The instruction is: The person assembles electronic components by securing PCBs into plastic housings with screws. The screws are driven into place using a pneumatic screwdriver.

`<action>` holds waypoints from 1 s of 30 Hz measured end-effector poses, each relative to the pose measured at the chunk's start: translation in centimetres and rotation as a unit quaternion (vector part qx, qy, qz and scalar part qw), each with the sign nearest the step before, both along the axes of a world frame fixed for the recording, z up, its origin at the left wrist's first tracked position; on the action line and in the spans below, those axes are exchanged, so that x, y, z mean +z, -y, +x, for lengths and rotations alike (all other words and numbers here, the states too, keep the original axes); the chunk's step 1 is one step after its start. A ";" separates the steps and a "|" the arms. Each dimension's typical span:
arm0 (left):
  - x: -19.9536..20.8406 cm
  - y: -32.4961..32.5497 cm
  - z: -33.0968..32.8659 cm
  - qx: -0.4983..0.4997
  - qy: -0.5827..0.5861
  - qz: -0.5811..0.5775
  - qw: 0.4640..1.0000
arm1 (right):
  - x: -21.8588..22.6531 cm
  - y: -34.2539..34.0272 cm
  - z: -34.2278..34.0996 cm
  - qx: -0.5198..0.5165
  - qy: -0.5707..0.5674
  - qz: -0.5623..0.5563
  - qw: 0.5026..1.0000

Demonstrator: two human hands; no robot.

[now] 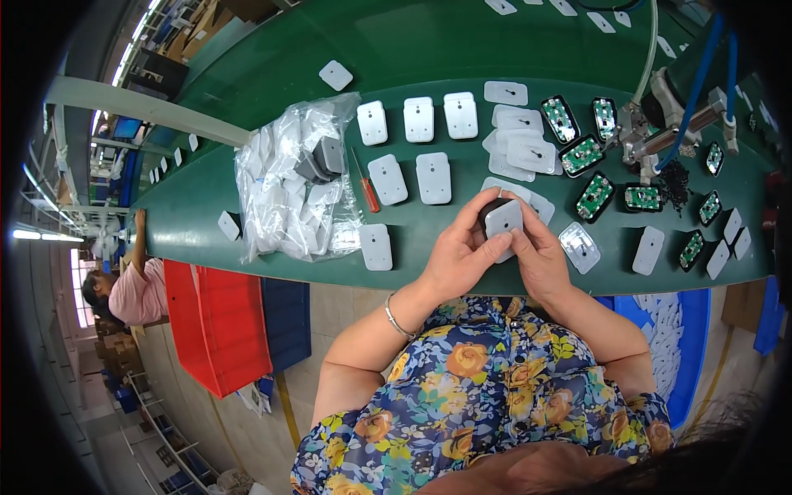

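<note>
Above the near edge of the green bench, my left hand (462, 254) and my right hand (540, 257) are both closed around a small device housing (504, 219). Its face is pale grey-white with a small dark dot, and its side is dark. Both thumbs press on its lower end; the fingers behind it are partly hidden. Just beyond my hands lie several thin whitish plates (528, 154), overlapping. Right of them are several black shells with green circuit boards (595, 196). To the left stand several white housings (434, 178) and a screwdriver (368, 191) with an orange-red handle.
A plastic bag (272, 202) of white parts lies at the left. A metal fixture with blue hoses (660, 132) stands at the right, beside a pile of small black pieces (675, 183). Below the bench are red (219, 326) and blue bins (286, 326). Another person (140, 293) is far left.
</note>
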State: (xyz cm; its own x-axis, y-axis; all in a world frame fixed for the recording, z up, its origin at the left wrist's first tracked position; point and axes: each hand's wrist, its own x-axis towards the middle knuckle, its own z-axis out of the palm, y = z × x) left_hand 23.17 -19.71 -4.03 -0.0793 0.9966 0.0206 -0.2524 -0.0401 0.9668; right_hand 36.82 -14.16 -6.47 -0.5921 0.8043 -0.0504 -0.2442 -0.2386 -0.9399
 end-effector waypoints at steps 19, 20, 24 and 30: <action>0.3 -0.3 -0.3 0.016 0.103 -0.068 0.992 | 2.0 -0.7 1.1 0.101 0.061 0.025 0.993; 0.1 -0.2 -0.4 0.017 0.104 -0.068 0.992 | 2.0 -0.6 0.8 0.102 0.053 0.024 0.993; -0.4 -0.3 -0.4 0.014 0.064 -0.037 0.997 | 1.8 -0.1 0.9 0.084 0.058 0.049 0.994; 0.0 0.1 -0.7 0.039 0.196 -0.116 0.973 | 5.3 -2.1 7.3 -0.070 0.092 0.302 0.946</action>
